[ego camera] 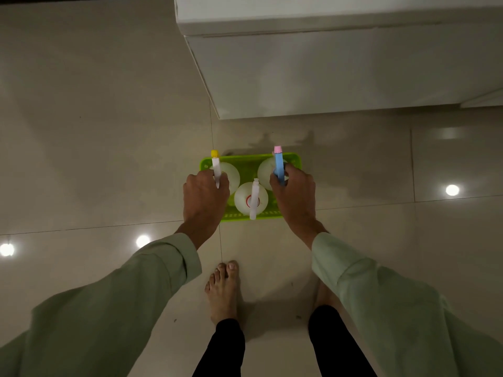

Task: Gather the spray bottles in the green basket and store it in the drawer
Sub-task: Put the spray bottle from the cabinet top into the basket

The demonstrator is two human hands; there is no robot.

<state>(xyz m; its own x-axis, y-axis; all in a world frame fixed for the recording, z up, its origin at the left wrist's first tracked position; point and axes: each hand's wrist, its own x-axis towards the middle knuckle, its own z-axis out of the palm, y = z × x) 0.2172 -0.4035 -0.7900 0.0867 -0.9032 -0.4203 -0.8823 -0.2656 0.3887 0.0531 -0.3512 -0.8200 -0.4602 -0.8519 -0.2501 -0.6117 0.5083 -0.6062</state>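
Note:
A green basket [246,164] sits on the tiled floor in front of me. Three white spray bottles stand upright inside it. My left hand [204,202] is closed around the neck of the left bottle, which has a white sprayer with a yellow nozzle [215,165]. My right hand [295,193] grips the right bottle by its blue sprayer with a pink nozzle [278,163]. Between my hands, at the basket's near side, the third bottle [251,198] with an all-white sprayer stands untouched.
A white cabinet [340,72] stands just beyond the basket, its lower front facing me; no open drawer shows. My bare feet [224,289] stand on the glossy floor right behind the basket. Ceiling lights reflect off the tiles at left and right.

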